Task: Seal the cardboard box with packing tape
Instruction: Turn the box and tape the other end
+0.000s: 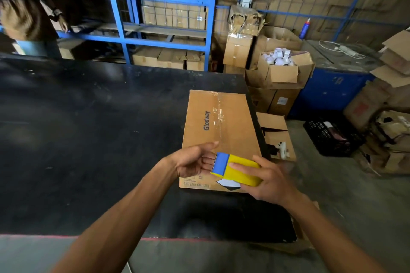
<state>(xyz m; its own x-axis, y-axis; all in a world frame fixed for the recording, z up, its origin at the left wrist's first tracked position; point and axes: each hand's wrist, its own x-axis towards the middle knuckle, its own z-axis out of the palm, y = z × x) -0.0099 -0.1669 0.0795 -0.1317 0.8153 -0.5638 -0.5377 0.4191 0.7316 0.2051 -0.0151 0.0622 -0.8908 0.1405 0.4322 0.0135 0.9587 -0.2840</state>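
Observation:
A closed cardboard box [230,122] printed "Glodway" lies flat on the black table [88,139], near its right edge. A strip of clear tape runs along the box's centre seam. Above the box's near end, my right hand [270,179] grips a yellow tape dispenser [239,169] with a blue front end. My left hand [195,159] sits just left of the dispenser, palm turned toward it, fingers curled behind the blue end and touching it.
Blue metal racks [208,29] full of cartons stand behind the table. Open cartons [281,68] and a black crate [332,135] crowd the floor at right. A person [26,13] stands at the far left. An open box [277,139] sits beside the table's right edge.

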